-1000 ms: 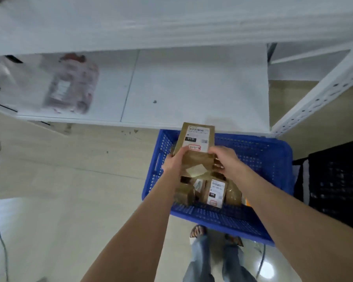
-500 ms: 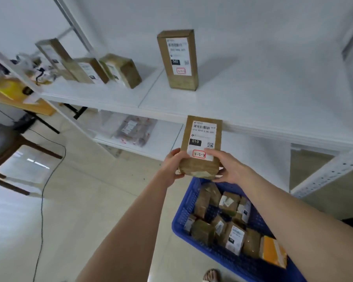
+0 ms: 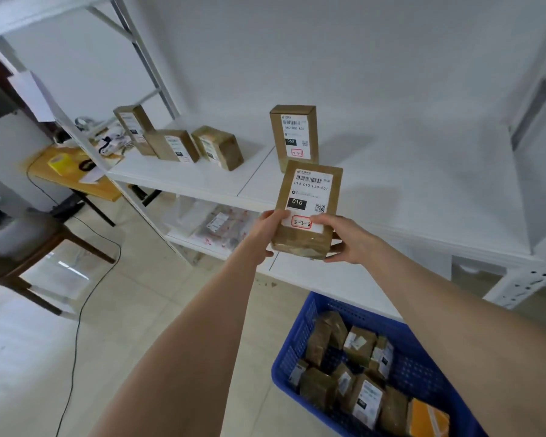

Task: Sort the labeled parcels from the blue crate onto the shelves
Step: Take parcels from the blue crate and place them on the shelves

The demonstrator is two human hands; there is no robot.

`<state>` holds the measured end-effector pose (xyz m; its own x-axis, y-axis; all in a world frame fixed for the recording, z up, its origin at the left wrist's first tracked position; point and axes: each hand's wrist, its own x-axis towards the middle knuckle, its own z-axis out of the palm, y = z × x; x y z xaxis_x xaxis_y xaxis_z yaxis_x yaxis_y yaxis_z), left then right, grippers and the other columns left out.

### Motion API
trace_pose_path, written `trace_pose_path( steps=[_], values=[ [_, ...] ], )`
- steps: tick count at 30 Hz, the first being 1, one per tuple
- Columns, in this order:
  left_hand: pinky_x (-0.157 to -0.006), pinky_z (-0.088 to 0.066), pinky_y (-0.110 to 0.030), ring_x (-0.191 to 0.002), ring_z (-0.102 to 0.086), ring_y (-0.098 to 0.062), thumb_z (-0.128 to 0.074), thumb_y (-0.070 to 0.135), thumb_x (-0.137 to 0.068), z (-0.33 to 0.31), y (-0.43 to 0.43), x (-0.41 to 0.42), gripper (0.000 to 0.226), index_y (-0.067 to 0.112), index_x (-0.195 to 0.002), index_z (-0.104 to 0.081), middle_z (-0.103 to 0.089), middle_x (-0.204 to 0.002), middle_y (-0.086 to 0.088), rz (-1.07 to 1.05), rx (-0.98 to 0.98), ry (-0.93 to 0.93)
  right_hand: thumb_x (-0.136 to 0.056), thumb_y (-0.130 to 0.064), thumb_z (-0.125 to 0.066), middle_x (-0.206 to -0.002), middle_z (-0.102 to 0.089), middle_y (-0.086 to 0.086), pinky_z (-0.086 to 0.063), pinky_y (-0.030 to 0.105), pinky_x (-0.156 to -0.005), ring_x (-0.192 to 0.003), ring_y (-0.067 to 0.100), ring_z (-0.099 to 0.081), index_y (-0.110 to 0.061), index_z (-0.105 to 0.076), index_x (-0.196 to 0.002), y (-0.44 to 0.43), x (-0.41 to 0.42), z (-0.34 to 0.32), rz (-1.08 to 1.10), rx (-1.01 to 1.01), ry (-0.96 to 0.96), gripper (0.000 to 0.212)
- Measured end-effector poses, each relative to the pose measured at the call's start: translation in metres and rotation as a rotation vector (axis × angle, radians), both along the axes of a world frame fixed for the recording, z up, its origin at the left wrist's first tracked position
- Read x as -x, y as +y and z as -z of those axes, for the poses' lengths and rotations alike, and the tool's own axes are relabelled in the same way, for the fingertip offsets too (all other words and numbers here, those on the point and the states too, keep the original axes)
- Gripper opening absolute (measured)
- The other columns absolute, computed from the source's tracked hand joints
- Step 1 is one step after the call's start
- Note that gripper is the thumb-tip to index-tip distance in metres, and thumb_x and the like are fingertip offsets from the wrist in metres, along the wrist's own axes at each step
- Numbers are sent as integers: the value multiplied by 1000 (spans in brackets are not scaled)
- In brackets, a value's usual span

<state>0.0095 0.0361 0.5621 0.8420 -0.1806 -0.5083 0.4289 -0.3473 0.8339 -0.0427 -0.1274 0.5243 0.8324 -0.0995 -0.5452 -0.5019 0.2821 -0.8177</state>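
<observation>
the left hand [image 3: 264, 236] and the right hand [image 3: 349, 239] held 1 brown parcel [image 3: 309, 190] between them, upright in the air in front of the white shelf [image 3: 423, 197]. the left grip was closed on the box's lower left edge, thumb on the front face and fingers curled out of sight behind. the right grip was closed on the lower right corner, thumb across the bottom of the label and fingers wrapped under and behind the box. the white label faced the camera with a barcode, a black block reading 010, a qr code and a red-outlined hand-written 3-2-8, its last digit partly under the right thumb.

the brown parcel was well above the blue crate [image 3: 300, 339], which sat on the floor at the lower right, just in front of the lower shelf [image 3: 316, 271]. inside the crate lay a heap of parcels [image 3: 356, 345], brown with white labels, and 1 orange parcel [image 3: 427, 416] in the near corner.

on the shelf behind the brown parcel stood the 060 parcel [image 3: 293, 137], upright, label forward. further left on the same shelf were 3 parcels [image 3: 175, 146] in a close group, the far 1 leaning and the other 2 lying at an angle. the lower shelf carried clear bagged packets [image 3: 221, 225] toward its left end.

at the left stood a wooden worktop [image 3: 73, 181] with a yellow roll [image 3: 59, 160] on it, a dark chair [image 3: 22, 244] nearer the camera, and a black cable [image 3: 76, 313] trailing across the tiled floor.
</observation>
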Motion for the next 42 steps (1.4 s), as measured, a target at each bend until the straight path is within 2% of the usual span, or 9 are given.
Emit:
trace_pose_path(
  steps=[7, 11, 14, 21, 27, 31, 35, 40, 42],
  values=[
    [-94, -40, -45, -105, -55, -23, -49, 32, -90, -29, -4, -26, 32, 21, -120, -53, -63, -109, 1, 54, 16, -94, -78, -35, -73, -106, -64, 5, -51, 41, -73, -96, 28, -62, -23, -55, -116, 0, -16, -42, 31, 82, -49, 44],
    [-75, -43, -32, -85, -56, -16, -47, 26, -88, -39, 4, -59, 27, 22, -113, -56, -64, -95, 3, 122, 76, -134, -78, -31, -72, -106, -63, 2, -49, 37, -67, -95, 26, -61, -23, -52, -121, 14, -37, -63, 93, 131, -77, 48],
    [-73, -44, -29, -79, -56, -13, -48, 23, -88, -45, 15, -90, 16, 26, -101, -56, -63, -88, 6, 167, 122, -146, -79, -28, -71, -109, -62, 1, -46, 35, -61, -95, 25, -60, -24, -50, -124, 30, -56, -75, 165, 162, -95, 50],
    [-68, -48, -26, -79, -58, -12, -47, 16, -89, -61, 46, -147, 23, 21, -108, -59, -64, -86, 5, 318, 184, -139, -80, -25, -69, -101, -63, -1, -44, 33, -59, -89, 23, -61, -24, -51, -121, 70, -91, -91, 286, 222, -105, 45],
    [-91, -48, -34, -100, -60, -20, -44, 14, -91, -65, 65, -167, 35, 19, -122, -59, -66, -111, -3, 383, 181, -147, -76, -25, -72, -106, -66, 0, -51, 36, -68, -98, 26, -63, -25, -53, -121, 94, -105, -93, 346, 237, -116, 49],
    [-84, -48, -32, -94, -59, -19, -42, 14, -92, -64, 71, -165, 32, 20, -120, -58, -66, -102, 1, 390, 178, -155, -76, -24, -72, -106, -67, 0, -51, 39, -77, -100, 27, -63, -25, -53, -122, 98, -104, -88, 365, 228, -120, 49],
    [-67, -48, -25, -75, -59, -14, -44, 12, -90, -67, 82, -154, 27, 22, -109, -60, -65, -83, 5, 389, 156, -171, -76, -21, -73, -98, -68, -3, -49, 35, -81, -87, 23, -63, -24, -55, -119, 104, -101, -87, 370, 224, -134, 47],
    [-70, -47, -28, -78, -58, -16, -42, 11, -90, -79, 85, -147, 35, 21, -121, -55, -64, -89, 3, 381, 153, -233, -76, -21, -73, -95, -68, -4, -49, 32, -65, -84, 21, -63, -23, -57, -116, 114, -94, -98, 366, 213, -163, 44],
    [-73, -47, -29, -82, -59, -17, -46, 14, -91, -86, 85, -145, 33, 19, -123, -54, -64, -94, 2, 364, 144, -235, -75, -21, -73, -97, -69, -3, -49, 34, -68, -86, 21, -63, -24, -57, -117, 115, -92, -104, 368, 221, -181, 45]
  ],
)
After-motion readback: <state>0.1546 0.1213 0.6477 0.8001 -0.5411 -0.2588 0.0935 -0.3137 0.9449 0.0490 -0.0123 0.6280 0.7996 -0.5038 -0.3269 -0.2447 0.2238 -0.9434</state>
